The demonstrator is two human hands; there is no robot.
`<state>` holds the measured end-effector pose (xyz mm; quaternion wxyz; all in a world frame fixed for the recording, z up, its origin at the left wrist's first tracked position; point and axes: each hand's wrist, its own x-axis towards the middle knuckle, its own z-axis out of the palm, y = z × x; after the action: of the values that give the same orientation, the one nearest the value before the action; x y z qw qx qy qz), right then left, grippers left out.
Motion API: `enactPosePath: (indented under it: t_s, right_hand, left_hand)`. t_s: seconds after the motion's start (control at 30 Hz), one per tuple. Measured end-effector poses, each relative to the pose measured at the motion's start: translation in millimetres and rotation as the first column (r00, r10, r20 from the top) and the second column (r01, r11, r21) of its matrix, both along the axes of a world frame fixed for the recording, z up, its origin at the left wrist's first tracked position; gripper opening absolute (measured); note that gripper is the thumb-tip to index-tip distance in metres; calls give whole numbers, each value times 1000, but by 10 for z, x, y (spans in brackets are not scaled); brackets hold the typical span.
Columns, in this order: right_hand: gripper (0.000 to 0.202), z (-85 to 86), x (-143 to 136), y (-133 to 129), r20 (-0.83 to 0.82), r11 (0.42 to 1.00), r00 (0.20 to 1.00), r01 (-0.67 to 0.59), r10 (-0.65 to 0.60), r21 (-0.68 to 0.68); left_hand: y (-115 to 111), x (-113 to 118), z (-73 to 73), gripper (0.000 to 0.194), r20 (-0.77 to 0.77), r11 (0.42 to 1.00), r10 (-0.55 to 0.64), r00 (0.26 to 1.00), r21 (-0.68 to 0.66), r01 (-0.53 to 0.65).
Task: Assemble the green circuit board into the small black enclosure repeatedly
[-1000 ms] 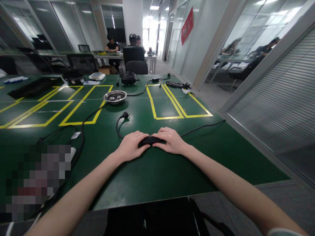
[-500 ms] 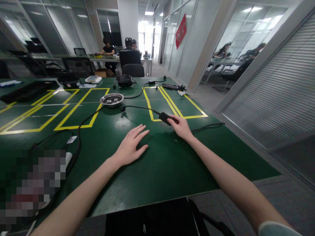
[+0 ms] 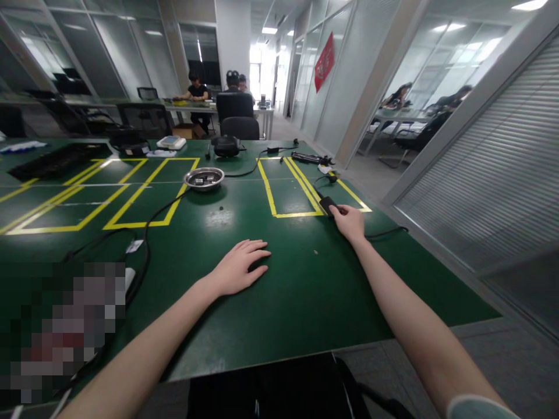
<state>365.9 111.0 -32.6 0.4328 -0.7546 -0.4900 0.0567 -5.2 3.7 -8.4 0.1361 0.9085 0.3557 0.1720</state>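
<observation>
A black power adapter point(image 3: 328, 205) is gripped in my right hand point(image 3: 349, 222), over the front of the right yellow-taped rectangle on the green table point(image 3: 288, 308). From the adapter a thin cable curves back to a black plug point(image 3: 332, 179), and another cable runs off to the right behind my hand. My left hand point(image 3: 242, 266) is palm down on or just above the tabletop with its fingers spread, holding nothing. A metal bowl point(image 3: 204, 186) with small metal parts lies beyond it to the left.
Black cables and a blurred-out object point(image 3: 70, 331) lie at the left. Along the back are a black tray point(image 3: 61, 162), a white device point(image 3: 171, 143), a black headset point(image 3: 226, 146) and a folded tripod point(image 3: 311, 158). People sit at farther tables.
My right hand has moved right with the adapter, and the plug has swung from near the bowl to the right side. My left hand remains spread in nearly the same place.
</observation>
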Motion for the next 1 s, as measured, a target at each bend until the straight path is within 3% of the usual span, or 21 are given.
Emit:
enactPosePath:
  t_s: [0.2,0.5,0.6,0.77,1.0]
  right_hand:
    - [43,3,230,44,124,991,986,118,-111,-55]
    - [45,43,665,261,162,994,984,83,-71,-67]
    - [47,17,700,290,162,995,984,80,-70,-59]
    - [48,-32,684,291,252,997,965,-63,70,-36]
    - [36,-9,697,279,92,999,995,45,-45,-4]
  left_hand:
    - [-4,-1,-10,33,15,1000,-4,1000,12,4]
    - [-40,3,14,33,28,1000,-6,1000,-16,6]
    - [-49,13,27,31,52,1000,-7,999,-5,7]
    - [-48,17,43,30,61,1000,-9,998,-15,10]
    - [-30,15,23,30,72,999,8,997,-42,-5]
